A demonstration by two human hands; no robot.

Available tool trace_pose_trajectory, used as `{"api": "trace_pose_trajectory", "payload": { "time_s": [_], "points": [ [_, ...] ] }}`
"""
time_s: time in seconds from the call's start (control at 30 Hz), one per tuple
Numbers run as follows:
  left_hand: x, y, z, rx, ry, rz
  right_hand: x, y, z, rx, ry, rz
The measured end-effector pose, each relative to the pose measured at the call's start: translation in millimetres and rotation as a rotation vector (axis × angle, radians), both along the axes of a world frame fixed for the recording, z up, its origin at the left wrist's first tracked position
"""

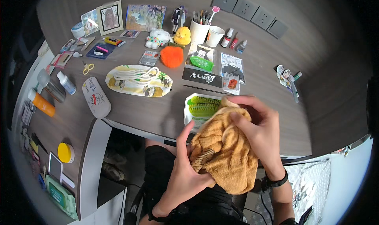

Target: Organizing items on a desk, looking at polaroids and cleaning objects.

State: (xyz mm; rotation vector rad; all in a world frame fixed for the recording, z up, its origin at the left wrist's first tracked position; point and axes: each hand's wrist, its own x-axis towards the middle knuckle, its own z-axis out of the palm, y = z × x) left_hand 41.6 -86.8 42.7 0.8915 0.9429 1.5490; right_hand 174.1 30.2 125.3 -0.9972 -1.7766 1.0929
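Observation:
A bunched orange-brown terry towel point(234, 165) hangs between my two hands over the desk's front edge and my lap. My right hand point(262, 127) pinches its upper edge, thumb in front and fingers partly behind the folds. From the left, my left hand point(189, 168) cups the towel, its index finger raised and other fingers hidden behind the cloth. A dark-spotted tan thing point(202, 160) shows in a fold beside my left hand; what it is I cannot tell. Behind the towel lies a white tray point(187, 114) with green bristly pieces point(204, 106), partly covered.
Left of the tray lie a printed pouch with a white cable point(137, 77) and a white case point(96, 97). Plush toys point(158, 38), a pen cup point(199, 32) and small bottles point(227, 38) stand at the back. Cards and packets point(232, 66) lie beyond the tray. A side desk holds bottles point(43, 102).

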Motion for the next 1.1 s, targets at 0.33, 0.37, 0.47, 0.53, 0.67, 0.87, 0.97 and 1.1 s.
{"api": "trace_pose_trajectory", "payload": {
  "time_s": [0.33, 0.37, 0.47, 0.53, 0.67, 0.87, 0.97, 1.1],
  "points": [
    [-4.5, 2.0, 0.2, 0.049, 0.106, 0.111, -29.5, 27.6, 12.8, 0.300, -0.496, 0.320],
    [-3.2, 1.6, -1.3, 0.046, 0.103, 0.112, -27.9, 28.2, 10.3, 0.297, -0.520, 0.357],
    [3.4, 5.6, -10.4, 0.042, 0.091, 0.151, -19.7, 26.5, 3.1, 0.294, -0.476, 0.310],
    [8.3, 4.3, -17.7, 0.099, 0.144, 0.214, -12.0, 16.8, -0.4, 0.154, -0.325, 0.258],
    [8.0, -16.3, -37.5, -0.005, 0.199, 0.158, 17.8, -7.8, 0.5, -0.247, 0.009, 0.281],
    [-13.0, -15.8, -31.7, 0.040, 0.575, -0.082, 53.1, -35.9, 10.5, -0.716, -0.073, 0.238],
    [-14.0, -13.5, -34.6, 0.124, 0.697, -0.115, 71.8, -33.9, -0.9, -0.698, -0.296, 0.317],
    [-11.4, -9.3, -36.7, 0.172, 0.735, -0.150, 84.1, -41.4, -12.4, -0.718, -0.373, 0.361]
  ]
}}
